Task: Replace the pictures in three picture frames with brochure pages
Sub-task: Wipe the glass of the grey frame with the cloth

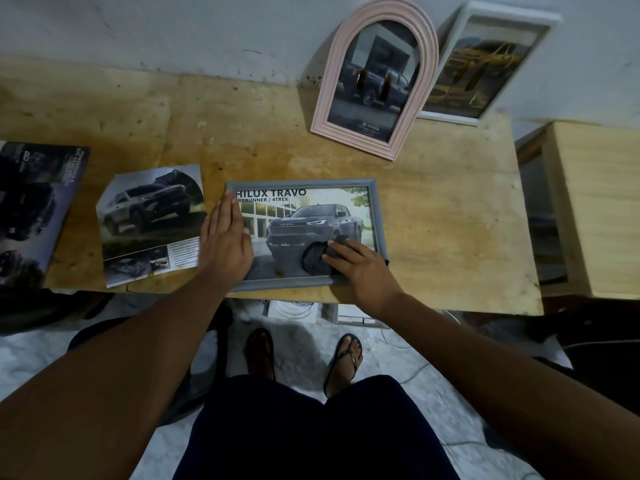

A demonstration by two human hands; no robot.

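All three frames look filled; left hand (227, 242) flat, steadying the grey frame (306, 233), right hand (360, 263) gripping a dark cloth (317, 259) on its glass.

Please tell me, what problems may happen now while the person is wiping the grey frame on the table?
1. The grey rectangular picture frame lies near the front edge of the worn wooden table; the right hand, rubbing with the dark cloth, could push it off, though the flat left hand steadies it.
2. The pink arched frame and white rectangular frame only lean against the wall; shaking the table might make them slide down.
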